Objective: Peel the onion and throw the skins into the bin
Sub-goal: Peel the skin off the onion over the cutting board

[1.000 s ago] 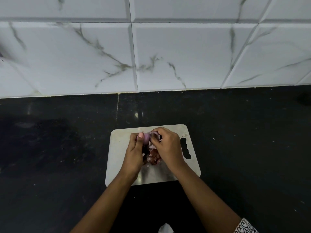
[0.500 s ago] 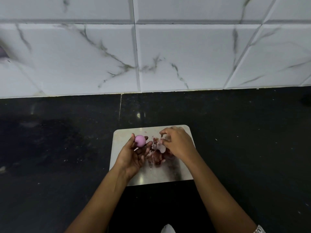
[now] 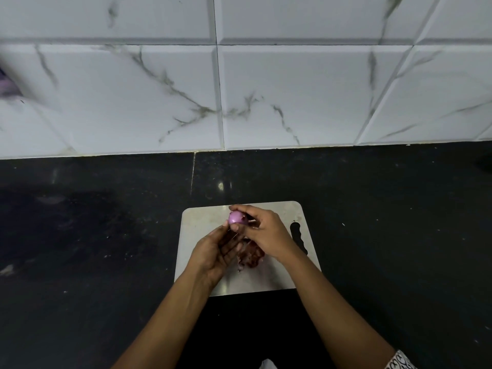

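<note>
A small peeled pink onion (image 3: 235,217) is held above the far part of the steel cutting board (image 3: 277,275). My right hand (image 3: 266,233) is shut on it, index finger over the top and thumb underneath. My left hand (image 3: 214,253) sits just below and left of the onion with loose, spread fingers, and one fingertip touches the onion's left side. A heap of reddish-brown onion skins (image 3: 251,255) lies on the board under my hands, partly hidden by them. No bin is in view.
The board lies on a black stone counter (image 3: 93,249) that runs left and right. A white marble-tiled wall (image 3: 266,89) stands behind it. A blurred purple object (image 3: 6,85) shows at the far left edge.
My left hand held the onion alone while my right hand dropped a piece of skin. My right hand has since come back and closed on the onion, and my left hand has loosened.
</note>
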{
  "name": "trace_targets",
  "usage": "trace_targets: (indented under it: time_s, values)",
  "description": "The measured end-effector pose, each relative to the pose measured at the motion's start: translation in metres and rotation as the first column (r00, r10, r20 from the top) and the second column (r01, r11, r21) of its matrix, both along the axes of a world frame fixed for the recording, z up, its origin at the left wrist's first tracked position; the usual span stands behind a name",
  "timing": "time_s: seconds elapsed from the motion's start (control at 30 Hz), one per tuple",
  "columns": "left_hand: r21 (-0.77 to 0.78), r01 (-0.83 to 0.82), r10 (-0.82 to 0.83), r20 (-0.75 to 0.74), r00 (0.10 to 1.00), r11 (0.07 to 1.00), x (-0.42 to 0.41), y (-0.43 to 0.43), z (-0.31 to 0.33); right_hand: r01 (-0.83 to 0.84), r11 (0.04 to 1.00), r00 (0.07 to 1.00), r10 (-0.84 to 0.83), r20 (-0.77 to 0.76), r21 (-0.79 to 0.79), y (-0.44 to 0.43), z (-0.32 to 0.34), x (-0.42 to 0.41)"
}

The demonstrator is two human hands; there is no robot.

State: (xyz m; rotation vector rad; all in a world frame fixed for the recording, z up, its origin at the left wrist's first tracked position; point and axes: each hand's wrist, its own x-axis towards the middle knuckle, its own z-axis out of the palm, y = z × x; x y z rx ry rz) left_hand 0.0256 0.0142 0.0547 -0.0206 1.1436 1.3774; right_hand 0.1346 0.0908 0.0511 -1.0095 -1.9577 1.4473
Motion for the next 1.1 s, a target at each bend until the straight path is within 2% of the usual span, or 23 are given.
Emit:
trace_targets:
  time_s: [0.17,0.27,0.3,0.4,0.53,0.63,0.73,0.8,0.87,0.93,1.03,1.1]
  values:
    - [0.107,0.016,-0.019,0.030,0.999,0.994,0.001,0.000,0.007,0.020,0.995,0.994,-0.031,-0.107,-0.103,-0.004,0.004,0.002]
    - [0.142,0.000,-0.009,0.066,0.998,0.990,0.002,0.001,0.010,0.019,0.971,0.965,-0.080,-0.248,-0.240,-0.007,0.009,0.002]
    - [0.140,-0.004,-0.005,0.063,0.998,0.990,0.005,0.001,0.010,0.059,0.961,0.950,-0.137,-0.279,-0.271,-0.010,0.010,-0.002]
    - [0.135,-0.038,0.032,0.051,0.998,0.990,0.020,0.003,0.010,0.310,0.925,0.903,-0.358,-0.236,-0.218,-0.018,0.010,-0.018]
    - [0.131,-0.074,0.067,0.053,0.996,0.989,0.025,0.002,0.009,0.421,0.855,0.839,-0.494,-0.228,-0.302,-0.018,0.014,-0.026]
    - [0.108,-0.052,0.045,0.068,0.997,0.993,0.022,0.005,0.006,0.358,0.793,0.828,-0.514,-0.224,-0.494,-0.009,0.016,-0.022]
    - [0.076,-0.055,0.043,0.154,0.987,0.996,0.020,0.007,0.004,0.173,0.709,0.842,-0.466,-0.271,-0.683,0.000,0.019,-0.010]
    - [0.070,-0.073,0.059,0.183,0.981,0.995,0.019,0.008,0.004,0.093,0.750,0.883,-0.367,-0.295,-0.655,0.000,0.018,0.002]
    - [0.077,-0.091,0.075,0.188,0.979,0.993,0.019,0.008,0.005,0.036,0.858,0.929,-0.217,-0.299,-0.512,-0.004,0.013,0.011]
    - [0.059,-0.105,0.093,0.169,0.981,0.993,0.022,0.008,0.006,-0.008,0.921,0.960,-0.103,-0.262,-0.390,-0.008,0.010,0.016]
    - [0.043,-0.113,0.111,0.054,0.992,0.993,0.026,0.006,0.004,-0.008,0.931,0.959,-0.096,-0.267,-0.364,-0.011,0.014,0.016]
    - [0.064,-0.096,0.104,-0.139,0.985,0.993,0.026,0.003,0.000,0.049,0.919,0.943,-0.172,-0.284,-0.391,-0.012,0.016,0.013]
